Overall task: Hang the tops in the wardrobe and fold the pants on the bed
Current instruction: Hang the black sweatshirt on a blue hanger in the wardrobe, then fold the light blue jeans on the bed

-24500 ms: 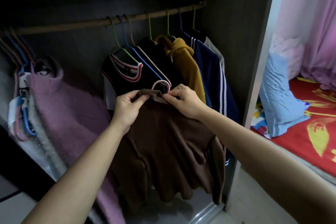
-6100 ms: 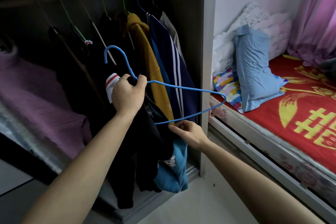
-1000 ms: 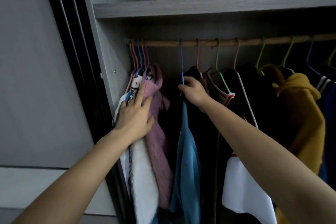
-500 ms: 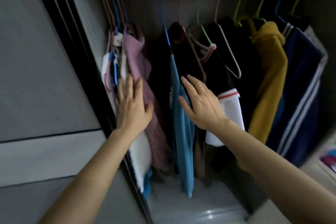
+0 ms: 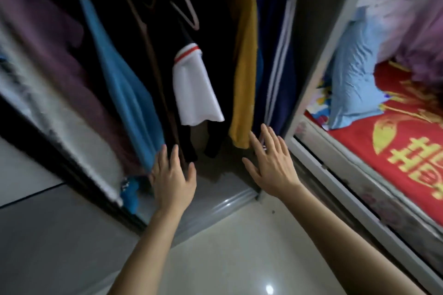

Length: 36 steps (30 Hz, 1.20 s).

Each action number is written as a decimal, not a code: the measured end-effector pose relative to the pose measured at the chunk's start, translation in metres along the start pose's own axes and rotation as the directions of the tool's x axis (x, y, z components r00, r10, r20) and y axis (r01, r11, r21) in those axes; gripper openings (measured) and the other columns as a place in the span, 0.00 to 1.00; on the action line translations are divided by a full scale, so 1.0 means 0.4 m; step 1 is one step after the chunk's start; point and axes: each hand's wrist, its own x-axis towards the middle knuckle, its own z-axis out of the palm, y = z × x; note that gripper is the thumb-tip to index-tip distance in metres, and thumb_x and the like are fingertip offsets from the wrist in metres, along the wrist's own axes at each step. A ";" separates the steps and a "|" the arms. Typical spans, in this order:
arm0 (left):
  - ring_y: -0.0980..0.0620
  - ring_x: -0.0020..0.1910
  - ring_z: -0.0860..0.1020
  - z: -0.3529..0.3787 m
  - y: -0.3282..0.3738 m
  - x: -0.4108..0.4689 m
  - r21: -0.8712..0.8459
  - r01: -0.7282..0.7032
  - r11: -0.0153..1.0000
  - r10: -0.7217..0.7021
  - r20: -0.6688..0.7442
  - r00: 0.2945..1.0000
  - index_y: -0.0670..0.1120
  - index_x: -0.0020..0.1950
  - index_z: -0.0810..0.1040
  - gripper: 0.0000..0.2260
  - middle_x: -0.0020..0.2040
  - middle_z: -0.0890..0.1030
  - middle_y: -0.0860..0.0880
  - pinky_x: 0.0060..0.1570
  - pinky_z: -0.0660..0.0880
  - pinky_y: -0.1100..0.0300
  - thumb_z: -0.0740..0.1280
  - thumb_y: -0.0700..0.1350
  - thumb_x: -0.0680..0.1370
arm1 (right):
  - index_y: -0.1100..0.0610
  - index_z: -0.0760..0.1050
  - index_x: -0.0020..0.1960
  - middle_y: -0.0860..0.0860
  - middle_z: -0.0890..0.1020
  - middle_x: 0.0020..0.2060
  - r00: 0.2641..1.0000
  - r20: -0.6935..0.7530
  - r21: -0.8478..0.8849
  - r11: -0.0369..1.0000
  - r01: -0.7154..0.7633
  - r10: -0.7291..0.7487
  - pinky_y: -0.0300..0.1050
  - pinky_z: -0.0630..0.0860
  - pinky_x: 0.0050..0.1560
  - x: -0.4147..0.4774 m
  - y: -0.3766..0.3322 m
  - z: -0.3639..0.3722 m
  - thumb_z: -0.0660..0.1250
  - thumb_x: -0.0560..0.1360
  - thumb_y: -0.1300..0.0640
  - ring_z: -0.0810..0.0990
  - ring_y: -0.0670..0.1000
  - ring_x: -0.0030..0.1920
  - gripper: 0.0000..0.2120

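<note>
Hovering left hand (image 5: 171,179) and right hand (image 5: 272,165) open, grips empty, we are facing tops (image 5: 244,55); bed (image 5: 407,132) lying rightward, right hand nearer.

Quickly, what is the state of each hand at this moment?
Left hand: open, holding nothing.
Right hand: open, holding nothing.

2 empty flat hands, left hand (image 5: 171,181) and right hand (image 5: 272,161), below hanging tops (image 5: 124,88) in wardrobe (image 5: 318,55).
</note>
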 end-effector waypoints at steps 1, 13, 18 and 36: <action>0.39 0.76 0.61 0.029 0.043 -0.021 -0.002 -0.012 1.000 0.012 0.038 0.999 0.43 0.76 0.67 0.27 0.77 0.63 0.40 0.70 0.63 0.42 0.67 0.50 0.79 | 0.52 0.53 0.82 0.60 0.52 0.80 0.999 0.011 -0.008 0.999 -0.035 0.035 0.56 0.50 0.79 -0.043 0.053 -0.005 0.53 0.82 0.37 0.49 0.60 0.81 0.34; 0.42 0.78 0.56 0.460 0.848 -0.451 -0.141 -0.555 0.820 0.560 0.397 0.727 0.46 0.78 0.63 0.29 0.80 0.57 0.41 0.73 0.56 0.44 0.64 0.56 0.80 | 0.54 0.53 0.82 0.62 0.51 0.80 0.826 -0.035 -0.063 0.824 -0.563 0.562 0.58 0.50 0.79 -0.755 0.817 -0.118 0.55 0.81 0.38 0.48 0.61 0.80 0.35; 0.46 0.80 0.49 0.585 1.104 -0.630 -0.210 -0.703 0.679 0.689 0.512 0.513 0.51 0.80 0.57 0.31 0.81 0.50 0.45 0.75 0.50 0.43 0.51 0.62 0.79 | 0.50 0.52 0.82 0.61 0.46 0.81 0.648 -0.011 -0.007 0.648 -0.761 0.761 0.59 0.47 0.79 -0.999 1.043 -0.127 0.55 0.80 0.36 0.44 0.61 0.81 0.35; 0.46 0.80 0.45 1.212 1.957 -0.716 -0.496 -0.789 0.362 0.811 0.585 0.004 0.51 0.81 0.50 0.31 0.82 0.46 0.46 0.76 0.49 0.39 0.53 0.62 0.81 | 0.52 0.46 0.82 0.61 0.44 0.80 0.110 0.166 -0.111 0.129 -0.985 0.980 0.56 0.47 0.79 -1.260 1.786 -0.050 0.56 0.81 0.39 0.44 0.59 0.81 0.37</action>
